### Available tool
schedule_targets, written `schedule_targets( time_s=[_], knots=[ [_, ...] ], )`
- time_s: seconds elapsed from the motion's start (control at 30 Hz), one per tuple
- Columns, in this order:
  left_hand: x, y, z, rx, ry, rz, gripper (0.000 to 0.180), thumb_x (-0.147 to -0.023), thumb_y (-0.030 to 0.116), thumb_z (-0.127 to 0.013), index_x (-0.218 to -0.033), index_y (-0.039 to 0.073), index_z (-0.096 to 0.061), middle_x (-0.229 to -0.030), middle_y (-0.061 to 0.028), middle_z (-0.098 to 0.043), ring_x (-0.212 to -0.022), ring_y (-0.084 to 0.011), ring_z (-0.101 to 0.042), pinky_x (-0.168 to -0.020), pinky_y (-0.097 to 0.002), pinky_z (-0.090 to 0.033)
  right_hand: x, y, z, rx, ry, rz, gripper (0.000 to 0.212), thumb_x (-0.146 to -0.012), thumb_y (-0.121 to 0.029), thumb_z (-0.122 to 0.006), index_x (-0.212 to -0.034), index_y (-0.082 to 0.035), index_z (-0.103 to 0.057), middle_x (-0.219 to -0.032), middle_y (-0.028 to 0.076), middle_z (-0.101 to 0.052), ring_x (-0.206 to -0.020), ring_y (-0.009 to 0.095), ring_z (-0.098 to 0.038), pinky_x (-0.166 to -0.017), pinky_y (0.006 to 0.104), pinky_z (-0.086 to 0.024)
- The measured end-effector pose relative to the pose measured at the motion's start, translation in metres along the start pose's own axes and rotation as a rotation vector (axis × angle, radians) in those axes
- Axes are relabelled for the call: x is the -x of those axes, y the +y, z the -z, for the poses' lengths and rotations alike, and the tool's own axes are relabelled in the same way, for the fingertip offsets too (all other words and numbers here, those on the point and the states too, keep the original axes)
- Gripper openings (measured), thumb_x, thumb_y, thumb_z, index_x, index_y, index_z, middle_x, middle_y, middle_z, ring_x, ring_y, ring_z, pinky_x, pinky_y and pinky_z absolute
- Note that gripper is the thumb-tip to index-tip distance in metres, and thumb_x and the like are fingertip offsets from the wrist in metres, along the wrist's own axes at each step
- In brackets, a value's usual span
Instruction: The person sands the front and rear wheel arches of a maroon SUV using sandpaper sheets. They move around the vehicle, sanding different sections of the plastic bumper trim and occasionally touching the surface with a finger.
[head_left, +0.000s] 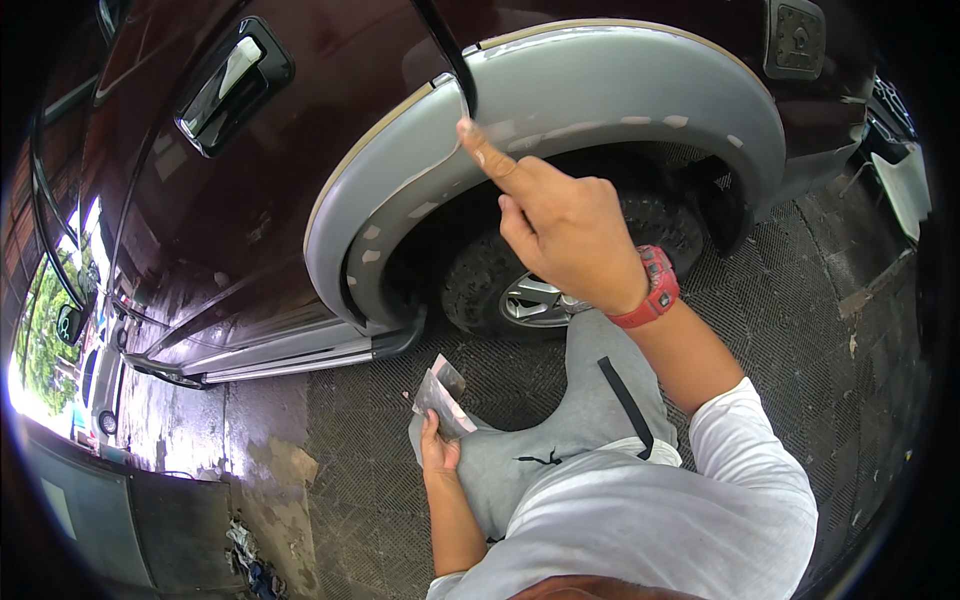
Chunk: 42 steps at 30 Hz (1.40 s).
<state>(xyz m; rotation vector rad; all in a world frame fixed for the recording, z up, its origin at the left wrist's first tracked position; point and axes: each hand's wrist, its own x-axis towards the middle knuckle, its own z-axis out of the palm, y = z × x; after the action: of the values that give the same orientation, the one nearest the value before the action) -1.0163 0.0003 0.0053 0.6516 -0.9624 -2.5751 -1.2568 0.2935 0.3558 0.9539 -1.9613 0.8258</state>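
My right hand point(572, 228), a red watch on its wrist, is raised to the grey wheel arch flare point(620, 80) of a dark maroon vehicle. Its index finger is stretched out, with a pale smear on it, and the tip is at the flare near the rear edge of the door point(330, 60). The other fingers are curled in, holding nothing visible. Low by my lap, my left hand point(440, 452) grips thin grey plates point(441, 400) with pink paste on them. Pinkish patches point(675, 121) dot the flare's inner rim.
Below the flare is a tyre point(470, 285) with a silver wheel. A silver running board point(300, 366) juts out under the door. A chrome door handle point(225, 85) and a fuel flap point(796, 38) are above. Dark textured matting point(350, 460) covers the floor; rags point(250, 560) lie lower left.
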Motion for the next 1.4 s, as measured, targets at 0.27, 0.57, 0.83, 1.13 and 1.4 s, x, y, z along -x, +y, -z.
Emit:
schedule_targets(
  time_s=[0.27, 0.57, 0.83, 1.13, 1.4],
  knots=[
    [0.004, 0.0, -0.012, 0.017, 0.026, -0.019, 0.045, -0.106, 0.025, -0.063, -0.144, 0.003, -0.053, -0.13, -0.0081, -0.068, -0.119, -0.0234, -0.066, -0.104, -0.0401, -0.054, 0.002, -0.01, 0.002, -0.733, -0.063, -0.287, 0.079, -0.092, 0.003, -0.061, -0.165, -0.014, -0.034, -0.083, 0.001, -0.063, -0.053, 0.003, -0.045, -0.053, 0.0205, -0.042],
    [0.009, 0.001, -0.012, -0.006, 0.03, -0.041, 0.042, -0.106, 0.026, -0.063, -0.141, 0.003, -0.057, -0.132, -0.0078, -0.068, -0.12, -0.0228, -0.066, -0.105, -0.0398, -0.053, 0.045, -0.025, -0.022, -1.163, -0.253, -0.456, 0.077, -0.093, 0.003, -0.061, -0.164, -0.011, -0.035, -0.093, 0.002, -0.064, -0.064, 0.0, -0.05, -0.063, 0.0186, -0.045],
    [0.055, -0.006, -0.12, -0.023, -0.011, 0.179, 0.042, -0.102, 0.019, -0.067, -0.14, 0.003, -0.059, -0.125, -0.0078, -0.071, -0.112, -0.0209, -0.07, -0.099, -0.0378, -0.056, 0.179, -0.043, -0.066, -0.561, -0.675, -0.138, 0.075, -0.085, 0.009, -0.054, -0.151, -0.026, -0.058, -0.167, 0.017, -0.033, -0.156, 0.047, -0.021, -0.124, 0.0555, -0.025],
    [0.053, -0.008, -0.138, 0.195, -0.052, 0.099, 0.031, -0.105, 0.022, -0.064, -0.129, 0.003, -0.065, -0.118, -0.0084, -0.073, -0.109, -0.0198, -0.071, -0.095, -0.0361, -0.058, 0.214, -0.037, -0.043, -0.634, -0.667, -0.346, 0.061, -0.092, -0.006, -0.065, -0.151, -0.017, -0.053, -0.17, 0.019, -0.028, -0.156, 0.045, -0.024, -0.124, 0.0545, -0.023],
    [0.064, -0.03, -0.164, 0.083, -0.315, 0.303, 0.045, -0.106, 0.024, -0.065, -0.145, 0.005, -0.053, -0.131, -0.0039, -0.066, -0.118, -0.0142, -0.063, -0.105, -0.0341, -0.05, 0.23, -0.035, -0.085, -1.488, -0.219, -1.474, 0.044, -0.103, -0.009, -0.061, -0.145, -0.004, -0.05, -0.135, 0.011, -0.064, -0.122, 0.023, -0.063, -0.105, 0.0374, -0.05]
  ],
)
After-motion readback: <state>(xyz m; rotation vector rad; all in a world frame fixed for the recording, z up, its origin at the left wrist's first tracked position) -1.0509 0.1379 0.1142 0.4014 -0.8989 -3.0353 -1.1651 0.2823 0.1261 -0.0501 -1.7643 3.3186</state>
